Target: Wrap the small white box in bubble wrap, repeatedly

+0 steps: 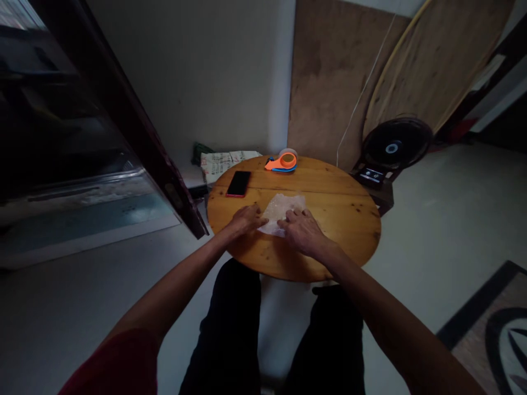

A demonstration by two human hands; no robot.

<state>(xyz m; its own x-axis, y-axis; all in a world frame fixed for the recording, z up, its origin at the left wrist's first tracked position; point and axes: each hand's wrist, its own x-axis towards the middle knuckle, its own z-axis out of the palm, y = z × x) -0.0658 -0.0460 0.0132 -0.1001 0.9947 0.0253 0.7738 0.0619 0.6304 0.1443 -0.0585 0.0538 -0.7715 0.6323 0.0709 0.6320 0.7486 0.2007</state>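
Note:
A crinkled, whitish see-through sheet that looks like bubble wrap (276, 207) lies on the round wooden table (349, 236). At its left edge, my left hand (247, 219) has its thumb and fingers closed on the border of the wrap. My right hand (303, 230) rests over the right part of the wrap, fingers curled down onto it and the thumb toward the middle. The undersides of the fingers are hidden. Whether anything is wrapped inside cannot be made out.
A phone (239, 184) with a red edge lies at the table's left. An orange and blue tape dispenser (282, 161) sits by the far rim. Behind stand a printed sack (224, 163) and a leaning board (325, 82). A round black device (397, 144) is to the right.

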